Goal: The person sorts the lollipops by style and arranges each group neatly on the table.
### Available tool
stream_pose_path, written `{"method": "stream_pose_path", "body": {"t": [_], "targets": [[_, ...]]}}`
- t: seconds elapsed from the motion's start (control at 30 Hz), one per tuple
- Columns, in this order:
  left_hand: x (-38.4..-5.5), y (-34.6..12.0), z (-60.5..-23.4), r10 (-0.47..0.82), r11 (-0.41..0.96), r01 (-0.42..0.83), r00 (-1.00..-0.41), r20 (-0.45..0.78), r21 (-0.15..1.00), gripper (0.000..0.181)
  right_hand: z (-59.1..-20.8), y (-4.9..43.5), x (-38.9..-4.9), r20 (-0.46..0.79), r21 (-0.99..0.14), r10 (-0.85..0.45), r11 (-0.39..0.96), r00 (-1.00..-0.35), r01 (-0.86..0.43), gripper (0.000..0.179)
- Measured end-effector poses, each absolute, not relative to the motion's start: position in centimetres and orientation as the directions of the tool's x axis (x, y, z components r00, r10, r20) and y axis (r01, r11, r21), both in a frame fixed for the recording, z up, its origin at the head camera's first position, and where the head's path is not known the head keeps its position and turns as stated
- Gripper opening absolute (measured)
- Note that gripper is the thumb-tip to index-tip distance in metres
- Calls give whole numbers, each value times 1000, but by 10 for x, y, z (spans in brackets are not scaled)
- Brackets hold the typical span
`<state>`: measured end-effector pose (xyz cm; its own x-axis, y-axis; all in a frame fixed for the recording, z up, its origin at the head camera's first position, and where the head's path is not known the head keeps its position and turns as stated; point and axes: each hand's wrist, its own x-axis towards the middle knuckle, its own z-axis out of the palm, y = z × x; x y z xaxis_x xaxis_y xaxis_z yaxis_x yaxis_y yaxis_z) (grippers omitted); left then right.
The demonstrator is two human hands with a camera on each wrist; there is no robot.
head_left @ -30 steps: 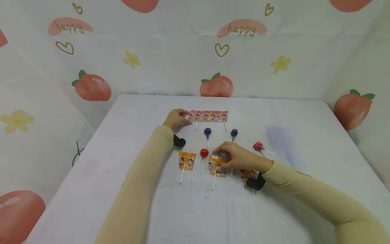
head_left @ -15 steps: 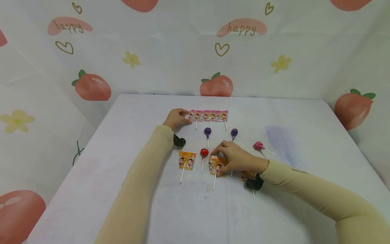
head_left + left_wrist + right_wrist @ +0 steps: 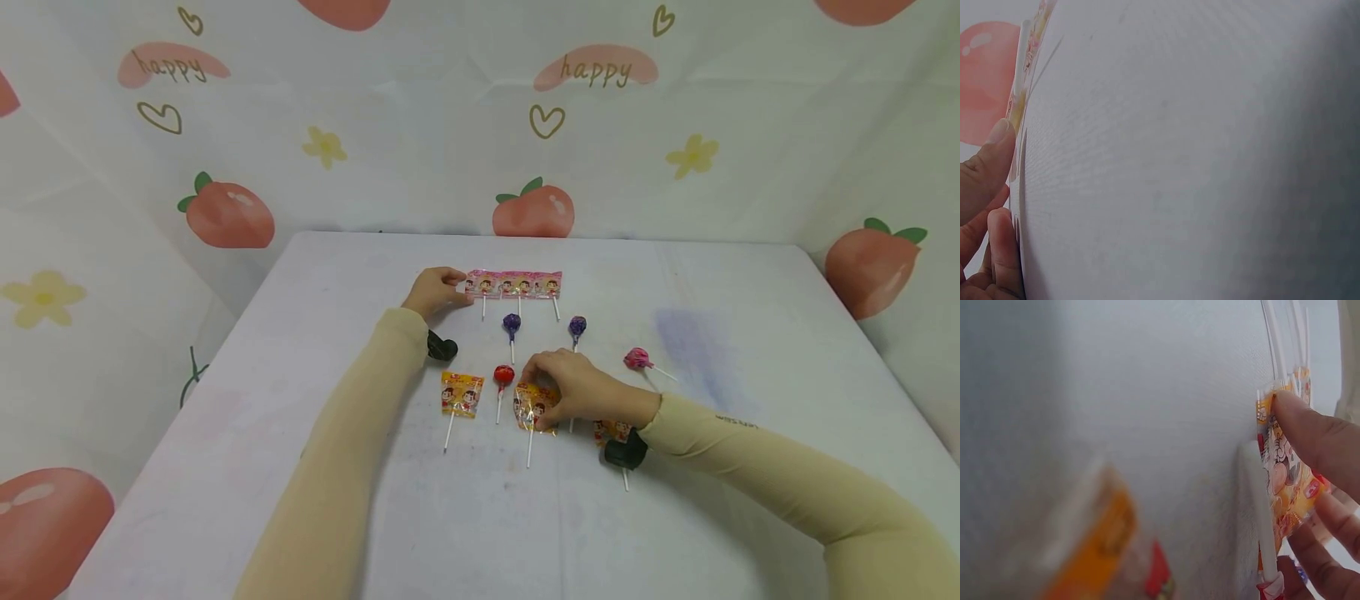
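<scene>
At the back of the table, my left hand (image 3: 435,290) holds the left end of a row of pink-wrapped lollipops (image 3: 513,286), thumb at the wrapper's lower corner and index finger near its top. The left wrist view has the thumb (image 3: 988,162) against that wrapper. Nearer the front, my right hand (image 3: 588,390) grips an orange-wrapped lollipop (image 3: 529,403) lying flat, its stick toward the front. In the right wrist view, the thumb (image 3: 1310,428) presses the wrapper's stick end, with the other fingers at the far side. Part of that wrapper is hidden by the hand.
Left of the right hand lie a red lollipop (image 3: 503,377) and another orange-wrapped one (image 3: 461,395). Two purple lollipops (image 3: 512,323) sit behind, and a pink round one (image 3: 637,359) is at right. Under the right wrist, another orange-wrapped lollipop (image 3: 611,432) is partly covered.
The right hand has shifted slightly left, and the stick of the orange-wrapped lollipop under it has swung a little to the right. The left hand stays in place.
</scene>
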<state>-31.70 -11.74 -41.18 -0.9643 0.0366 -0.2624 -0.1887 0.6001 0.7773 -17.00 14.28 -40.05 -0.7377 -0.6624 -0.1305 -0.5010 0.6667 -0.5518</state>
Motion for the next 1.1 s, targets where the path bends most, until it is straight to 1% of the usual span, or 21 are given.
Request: {"method": "stream_pose_path", "body": {"t": [0.2, 0.37, 0.6, 0.77, 1.1], "targets": [[-319, -117, -413, 30, 593, -200, -962, -270, 780, 51, -397, 142, -169, -139, -556, -662, 667, -736, -495, 53], [-321, -118, -414, 33, 597, -202, -961, -275, 776, 52, -394, 143, -169, -110, -578, -675, 641, -730, -505, 52], [-321, -118, -415, 35, 603, -193, -963, -268, 774, 52, -388, 144, -166, -106, -673, -685, 583, -721, -454, 50], [-320, -118, -414, 37, 600, -192, -963, -266, 777, 52, -385, 146, -162, -66, -718, -693, 533, -718, -448, 47], [-321, -118, -414, 38, 594, -199, -961, -274, 779, 51, -382, 147, -158, -29, -743, -714, 483, -699, -463, 43]]}}
